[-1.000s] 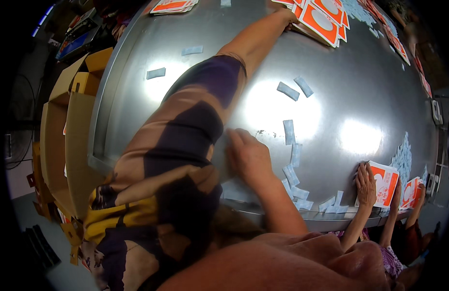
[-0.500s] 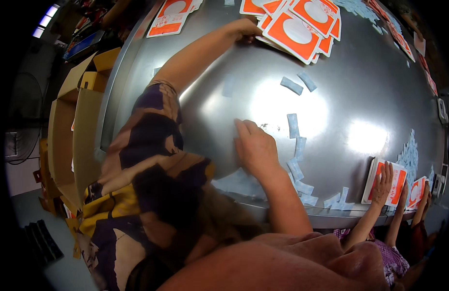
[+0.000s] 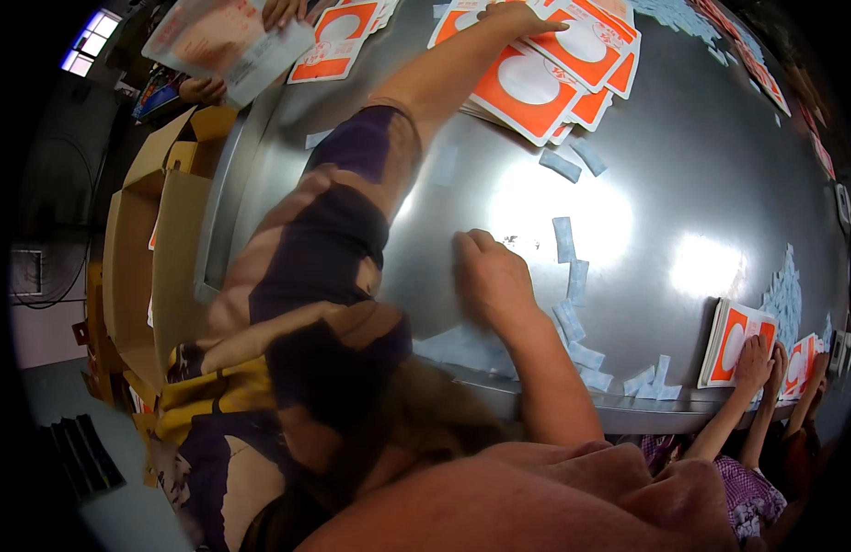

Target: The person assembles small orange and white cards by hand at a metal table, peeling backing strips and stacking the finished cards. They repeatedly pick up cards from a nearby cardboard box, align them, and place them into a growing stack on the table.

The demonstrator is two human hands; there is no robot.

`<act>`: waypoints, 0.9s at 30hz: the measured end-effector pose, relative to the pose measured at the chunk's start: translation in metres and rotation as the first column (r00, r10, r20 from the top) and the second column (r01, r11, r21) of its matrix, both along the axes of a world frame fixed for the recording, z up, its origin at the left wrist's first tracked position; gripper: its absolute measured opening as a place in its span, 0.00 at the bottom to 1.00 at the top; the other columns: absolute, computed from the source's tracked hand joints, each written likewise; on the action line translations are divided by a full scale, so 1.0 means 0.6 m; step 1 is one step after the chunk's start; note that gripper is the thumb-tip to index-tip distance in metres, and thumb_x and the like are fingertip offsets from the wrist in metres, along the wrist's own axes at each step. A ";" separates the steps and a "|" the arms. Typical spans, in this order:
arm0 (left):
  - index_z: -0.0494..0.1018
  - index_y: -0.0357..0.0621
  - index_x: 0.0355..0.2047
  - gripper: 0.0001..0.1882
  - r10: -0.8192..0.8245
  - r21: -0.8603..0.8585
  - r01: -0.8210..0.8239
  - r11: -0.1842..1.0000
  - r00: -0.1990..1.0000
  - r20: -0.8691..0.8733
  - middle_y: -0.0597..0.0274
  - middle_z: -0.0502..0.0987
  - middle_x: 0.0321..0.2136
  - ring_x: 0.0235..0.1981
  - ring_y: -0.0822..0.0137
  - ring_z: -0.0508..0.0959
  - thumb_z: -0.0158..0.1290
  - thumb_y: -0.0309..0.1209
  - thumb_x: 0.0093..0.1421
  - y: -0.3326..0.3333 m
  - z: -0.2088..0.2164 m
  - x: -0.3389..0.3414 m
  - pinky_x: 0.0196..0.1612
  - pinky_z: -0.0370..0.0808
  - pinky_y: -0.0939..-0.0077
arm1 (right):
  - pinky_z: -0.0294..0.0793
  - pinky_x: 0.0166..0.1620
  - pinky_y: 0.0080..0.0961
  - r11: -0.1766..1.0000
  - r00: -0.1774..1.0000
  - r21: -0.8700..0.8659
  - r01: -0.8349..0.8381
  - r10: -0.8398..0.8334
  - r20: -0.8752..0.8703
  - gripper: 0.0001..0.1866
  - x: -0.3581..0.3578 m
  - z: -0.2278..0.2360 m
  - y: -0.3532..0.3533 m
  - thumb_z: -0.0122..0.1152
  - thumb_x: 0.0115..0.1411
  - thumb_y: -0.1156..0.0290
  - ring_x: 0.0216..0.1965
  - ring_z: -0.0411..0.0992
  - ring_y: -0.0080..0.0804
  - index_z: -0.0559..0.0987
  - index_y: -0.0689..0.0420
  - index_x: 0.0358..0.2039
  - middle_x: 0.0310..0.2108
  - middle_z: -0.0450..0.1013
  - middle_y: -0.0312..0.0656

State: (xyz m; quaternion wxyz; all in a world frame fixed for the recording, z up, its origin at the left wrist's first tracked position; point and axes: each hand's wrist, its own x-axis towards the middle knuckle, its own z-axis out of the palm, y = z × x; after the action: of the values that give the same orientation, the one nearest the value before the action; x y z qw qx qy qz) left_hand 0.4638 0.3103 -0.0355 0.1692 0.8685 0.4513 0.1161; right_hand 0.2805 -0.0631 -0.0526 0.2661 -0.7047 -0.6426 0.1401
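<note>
Orange-and-white flat packets (image 3: 545, 69) are fanned at the far edge of the metal table (image 3: 701, 175). More orange packets (image 3: 338, 41) are seen at the far left corner, beside a white packet (image 3: 223, 37). A small stack (image 3: 734, 345) is stood at the near right edge. Pale blue labels (image 3: 565, 241) are scattered mid-table, along the near edge (image 3: 586, 354) and piled at the right edge (image 3: 786, 296). Open cartons (image 3: 154, 239) are set left of the table.

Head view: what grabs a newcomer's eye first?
The fan of orange-and-white packets at the far end of the shiny metal table, with the left hand stretched onto it. Nearer, the right hand rests flat on the table beside scattered pale blue slips.
</note>
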 end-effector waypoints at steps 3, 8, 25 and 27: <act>0.77 0.43 0.46 0.45 0.021 0.145 -0.010 0.989 0.997 -0.078 0.44 0.70 0.52 0.56 0.46 0.69 0.61 0.68 0.37 -0.027 -0.018 0.060 0.57 0.64 0.44 | 0.75 0.36 0.35 0.999 0.999 0.012 0.037 -0.037 0.002 0.11 0.009 -0.005 -0.003 0.54 0.52 0.76 0.34 0.73 0.42 0.73 0.60 0.38 0.35 0.68 0.45; 0.74 0.44 0.50 0.50 0.084 0.249 -0.032 0.968 0.976 -0.201 0.46 0.61 0.60 0.64 0.45 0.57 0.64 0.68 0.34 -0.001 -0.026 0.071 0.61 0.51 0.34 | 0.75 0.37 0.36 0.999 1.000 -0.050 0.015 -0.014 0.020 0.07 -0.003 0.000 0.002 0.52 0.52 0.78 0.33 0.73 0.44 0.71 0.60 0.33 0.35 0.68 0.46; 0.76 0.33 0.29 0.16 -0.465 -0.252 0.562 0.788 0.811 0.356 0.54 0.77 0.24 0.25 0.62 0.76 0.63 0.29 0.39 -0.119 0.119 0.054 0.29 0.74 0.65 | 0.75 0.37 0.39 1.000 0.998 0.007 0.024 -0.024 0.052 0.06 0.007 -0.010 -0.005 0.54 0.50 0.77 0.34 0.73 0.47 0.73 0.62 0.31 0.35 0.68 0.49; 0.75 0.31 0.33 0.19 -0.485 -0.302 0.630 0.715 0.759 0.434 0.51 0.78 0.27 0.25 0.61 0.76 0.63 0.29 0.39 -0.191 0.183 0.044 0.29 0.74 0.65 | 0.75 0.38 0.40 0.998 0.997 0.006 0.057 -0.057 0.059 0.06 0.028 -0.014 -0.012 0.54 0.50 0.77 0.34 0.73 0.48 0.73 0.62 0.30 0.35 0.69 0.50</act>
State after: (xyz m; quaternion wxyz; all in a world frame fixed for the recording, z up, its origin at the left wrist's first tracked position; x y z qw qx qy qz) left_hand 0.4904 0.1955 0.0741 0.4556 0.8732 0.1435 0.0967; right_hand 0.2972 -0.0701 -0.0612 0.2526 -0.7260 -0.6301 0.1101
